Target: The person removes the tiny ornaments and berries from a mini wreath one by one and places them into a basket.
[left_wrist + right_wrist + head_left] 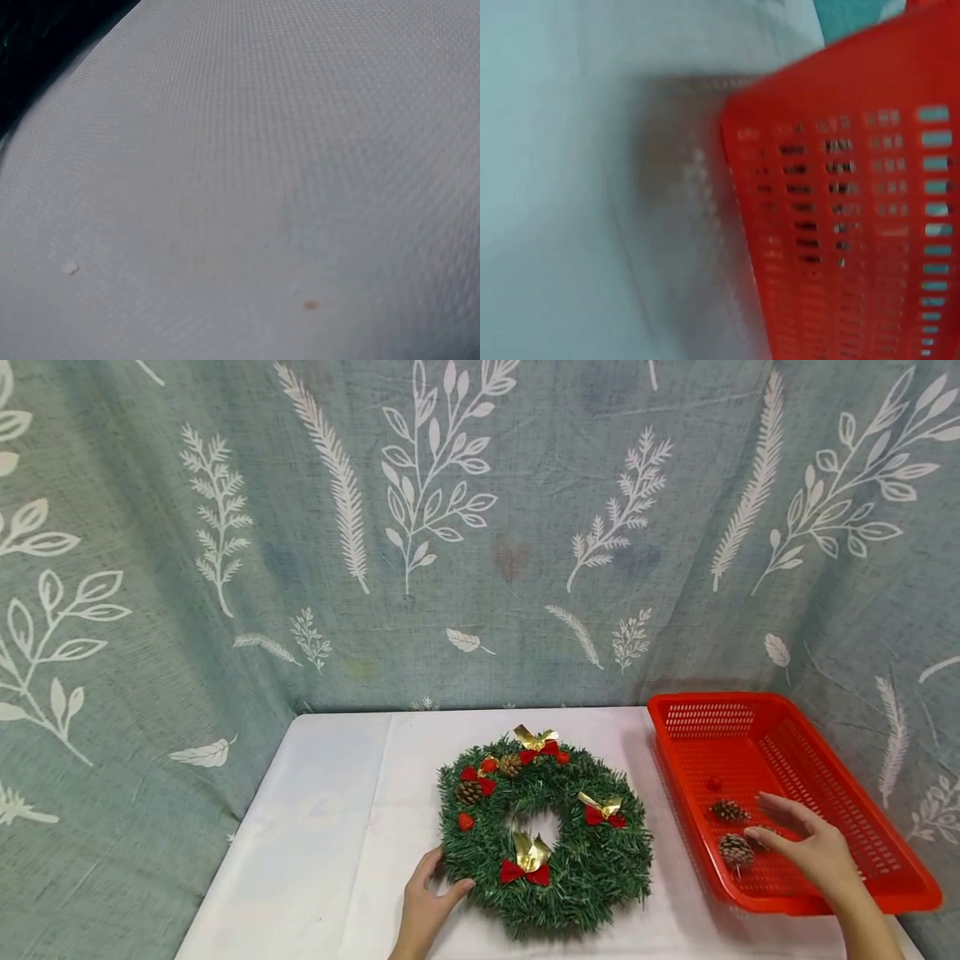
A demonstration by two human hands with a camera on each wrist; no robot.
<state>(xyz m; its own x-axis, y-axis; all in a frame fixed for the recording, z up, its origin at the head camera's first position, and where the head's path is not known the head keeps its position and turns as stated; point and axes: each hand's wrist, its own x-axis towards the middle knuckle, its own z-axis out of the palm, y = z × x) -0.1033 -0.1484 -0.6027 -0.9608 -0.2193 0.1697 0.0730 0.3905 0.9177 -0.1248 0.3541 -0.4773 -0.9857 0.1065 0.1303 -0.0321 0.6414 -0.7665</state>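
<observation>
A round green wreath point(600, 864) lies on the white-covered table, decorated with red bows with gold ribbon, small pine cones and red berries. At its lower left edge, my left hand point(426, 906) holds the rim, thumb over the greenery and fingers at the outer side. My right hand point(813, 852) reaches over the red basket point(885, 852), thumb and fingers spread apart with nothing visible between them. Beneath and beside it lie pine cones, one near the basket wall point(737, 852) and another farther back point(729, 811). A third is partly hidden by the thumb.
A small red berry point(714, 784) sits in the basket behind the pine cones. The basket's perforated side point(840, 195) fills much of the right wrist view. A patterned grey-green curtain point(480, 568) hangs behind the table and along both sides.
</observation>
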